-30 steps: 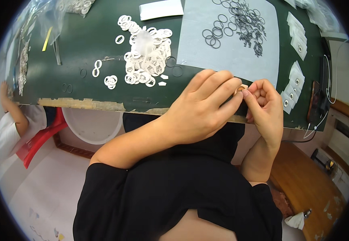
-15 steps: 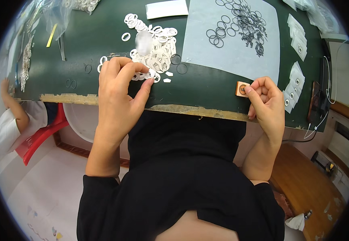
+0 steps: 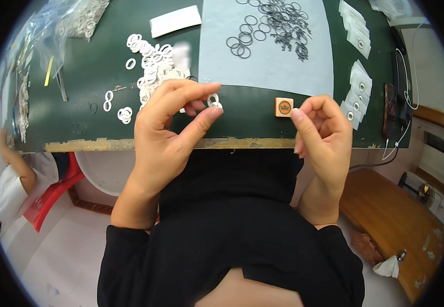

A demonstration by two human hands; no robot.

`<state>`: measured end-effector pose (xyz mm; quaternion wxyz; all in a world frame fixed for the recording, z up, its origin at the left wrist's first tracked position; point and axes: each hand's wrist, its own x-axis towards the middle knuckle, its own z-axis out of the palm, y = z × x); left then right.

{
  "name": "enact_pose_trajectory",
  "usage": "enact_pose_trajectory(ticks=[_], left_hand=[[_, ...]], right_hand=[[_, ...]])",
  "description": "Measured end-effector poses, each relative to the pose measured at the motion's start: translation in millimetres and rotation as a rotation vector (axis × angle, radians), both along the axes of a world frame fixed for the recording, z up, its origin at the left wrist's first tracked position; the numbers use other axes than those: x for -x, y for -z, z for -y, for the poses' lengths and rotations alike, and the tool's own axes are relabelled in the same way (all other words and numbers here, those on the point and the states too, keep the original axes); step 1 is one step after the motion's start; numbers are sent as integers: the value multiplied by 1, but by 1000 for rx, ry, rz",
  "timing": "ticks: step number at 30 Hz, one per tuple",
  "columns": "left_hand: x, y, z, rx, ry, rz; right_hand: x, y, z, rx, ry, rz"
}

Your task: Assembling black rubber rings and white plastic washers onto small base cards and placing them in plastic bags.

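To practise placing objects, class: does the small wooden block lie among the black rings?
No, the small wooden block is by the right hand, apart from the black rings on the grey sheet.

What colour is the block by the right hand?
The block is pale tan with a dark round mark; the head view shows it best.

Pretty sure I'm in a small assembly workshop: scuffed dark-green worktable (image 3: pixel 247 120), heaped white oval rings (image 3: pixel 152 69) left, thin black rings (image 3: pixel 287 37) far, translucent pouches (image 3: pixel 356 38) right.
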<state>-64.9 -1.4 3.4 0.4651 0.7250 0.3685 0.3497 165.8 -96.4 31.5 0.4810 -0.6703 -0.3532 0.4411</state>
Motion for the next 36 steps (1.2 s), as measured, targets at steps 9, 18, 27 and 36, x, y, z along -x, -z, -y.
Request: enact_pose_trajectory(ticks=[9, 18, 27, 36], left_hand=[[-37, 4, 24, 948, 179, 501], [-57, 1, 35, 742, 141, 450], [-61, 7, 33, 284, 175, 186], [-71, 27, 8, -681, 200, -182]], right_hand=[[18, -4, 4, -36, -129, -248], [7, -1, 14, -17, -53, -112], [-14, 8, 18, 51, -91, -68], [-32, 21, -9, 187, -103, 100]])
